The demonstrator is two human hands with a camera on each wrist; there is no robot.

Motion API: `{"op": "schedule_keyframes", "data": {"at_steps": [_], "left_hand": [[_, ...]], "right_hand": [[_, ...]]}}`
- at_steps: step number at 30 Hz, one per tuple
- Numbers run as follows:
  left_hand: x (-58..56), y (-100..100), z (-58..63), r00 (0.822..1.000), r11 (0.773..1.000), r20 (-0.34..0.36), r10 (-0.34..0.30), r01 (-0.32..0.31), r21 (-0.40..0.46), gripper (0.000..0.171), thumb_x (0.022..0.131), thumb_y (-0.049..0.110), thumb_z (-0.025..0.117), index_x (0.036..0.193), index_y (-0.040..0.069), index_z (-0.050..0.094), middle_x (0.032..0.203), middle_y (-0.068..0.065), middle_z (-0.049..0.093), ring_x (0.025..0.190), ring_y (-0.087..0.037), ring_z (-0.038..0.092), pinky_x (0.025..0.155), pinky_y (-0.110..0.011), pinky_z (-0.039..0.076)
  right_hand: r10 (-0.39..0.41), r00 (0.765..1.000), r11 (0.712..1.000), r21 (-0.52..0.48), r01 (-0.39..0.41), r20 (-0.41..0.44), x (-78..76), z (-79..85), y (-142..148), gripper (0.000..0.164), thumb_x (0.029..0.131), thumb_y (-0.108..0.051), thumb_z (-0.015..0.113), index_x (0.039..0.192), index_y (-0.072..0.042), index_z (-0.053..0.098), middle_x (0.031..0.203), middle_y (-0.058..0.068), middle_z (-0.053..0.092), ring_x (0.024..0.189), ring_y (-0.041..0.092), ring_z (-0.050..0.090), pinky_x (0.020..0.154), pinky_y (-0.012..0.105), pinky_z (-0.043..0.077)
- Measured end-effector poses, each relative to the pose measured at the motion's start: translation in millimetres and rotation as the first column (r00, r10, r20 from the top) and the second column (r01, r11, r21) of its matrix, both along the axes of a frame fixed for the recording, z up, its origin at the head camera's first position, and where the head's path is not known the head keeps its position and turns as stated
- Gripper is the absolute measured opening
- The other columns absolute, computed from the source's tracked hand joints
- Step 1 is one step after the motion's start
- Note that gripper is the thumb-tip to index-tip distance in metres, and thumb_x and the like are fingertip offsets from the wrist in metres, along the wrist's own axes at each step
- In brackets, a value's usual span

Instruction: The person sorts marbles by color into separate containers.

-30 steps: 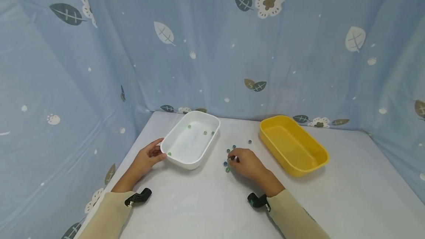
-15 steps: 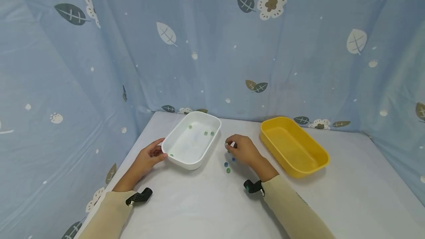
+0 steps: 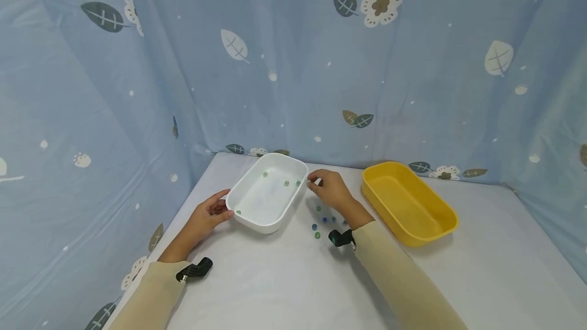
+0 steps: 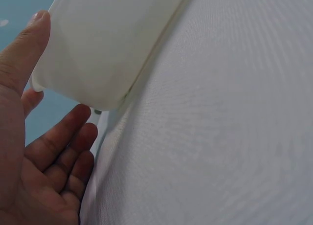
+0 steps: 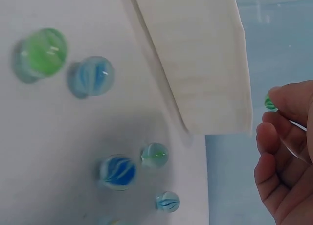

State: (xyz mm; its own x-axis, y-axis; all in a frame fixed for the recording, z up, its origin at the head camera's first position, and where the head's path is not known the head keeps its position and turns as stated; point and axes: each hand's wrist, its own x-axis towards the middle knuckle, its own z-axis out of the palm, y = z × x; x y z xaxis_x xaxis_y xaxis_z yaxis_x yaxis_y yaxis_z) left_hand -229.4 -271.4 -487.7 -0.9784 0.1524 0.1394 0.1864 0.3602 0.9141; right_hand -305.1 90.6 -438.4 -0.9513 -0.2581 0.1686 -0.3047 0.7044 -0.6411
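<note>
In the centre-left of the head view, a white tray [image 3: 261, 198] stands on the white table [image 3: 275, 279], and the left hand [image 3: 203, 222] holds its near left corner. The left wrist view shows this grip better: the thumb lies along the rim at the upper left of the frame, one finger is partly hidden behind the rim, and the other fingers are bent below the corner. At the tray's right rim, the right hand [image 3: 332, 191] pinches something which in the head view is almost too small to recognise; the right wrist view, at its right edge, shows it as a green-streaked marble [image 5: 269, 102] between thumb and finger. In that view the marble is apart from the tray wall. Only the head view shows the tray's inside, where four greenish marbles [image 3: 286, 183] lie, well spread. Right of the middle, six loose marbles [image 3: 314, 227] are on the table; the right wrist view makes their blue and green streaks clear, though one is cut by the bottom edge. A yellow tray [image 3: 409, 202] at the right, and the blue curtain [image 3: 293, 65] with its printed leaves, appear fully only from the head.
</note>
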Motion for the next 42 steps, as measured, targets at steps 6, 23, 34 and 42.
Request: {"op": "schedule_keyframes", "data": {"at_steps": [6,23,34,42], "left_hand": [[-4.7,-3,-8.4,1.0,1.0,-0.009,0.008,-0.008,0.013,0.07,0.085,0.022,0.078,0.146,0.01,0.044,0.117,-0.017,0.064,0.104,-0.028,0.059,0.082,-0.024,0.048],[3.2,3,3.2,1.0,1.0,0.026,-0.005,0.005,0.002,0.071,0.087,0.019,0.075,0.148,0.005,0.04,0.12,-0.022,0.062,0.109,-0.034,0.057,0.084,-0.024,0.048],[12.5,7,20.7,1.0,1.0,0.026,-0.013,0.013,-0.004,0.071,0.087,0.019,0.075,0.147,0.002,0.04,0.121,-0.023,0.061,0.109,-0.035,0.057,0.084,-0.024,0.048],[7.4,3,17.7,0.999,0.999,0.004,-0.034,0.033,0.029,0.07,0.087,0.016,0.076,0.146,0.002,0.041,0.12,-0.024,0.061,0.106,-0.037,0.056,0.083,-0.027,0.048]], "right_hand": [[0.02,1.0,1.0,-0.012,-0.019,0.008,-16.0,4.0,-7,0.02,0.094,-0.024,0.066,0.112,-0.015,0.069,0.101,-0.004,0.066,0.081,0.014,0.059,0.065,0.028,0.052],[0.022,1.0,0.999,-0.051,-0.021,0.022,-32.3,-5.7,-12,0.017,0.093,-0.021,0.068,0.108,-0.013,0.071,0.101,-0.001,0.066,0.083,0.017,0.058,0.067,0.031,0.051],[0.039,0.999,0.999,-0.016,-0.039,-0.01,-23.7,-6.8,-19,0.017,0.092,-0.021,0.068,0.108,-0.014,0.071,0.101,-0.002,0.066,0.08,0.014,0.058,0.065,0.03,0.05],[0.021,1.0,1.0,-0.022,-0.02,0.019,-19.5,-7.4,-21,0.019,0.092,-0.022,0.069,0.109,-0.016,0.069,0.101,-0.003,0.064,0.083,0.015,0.058,0.065,0.03,0.051]]}}
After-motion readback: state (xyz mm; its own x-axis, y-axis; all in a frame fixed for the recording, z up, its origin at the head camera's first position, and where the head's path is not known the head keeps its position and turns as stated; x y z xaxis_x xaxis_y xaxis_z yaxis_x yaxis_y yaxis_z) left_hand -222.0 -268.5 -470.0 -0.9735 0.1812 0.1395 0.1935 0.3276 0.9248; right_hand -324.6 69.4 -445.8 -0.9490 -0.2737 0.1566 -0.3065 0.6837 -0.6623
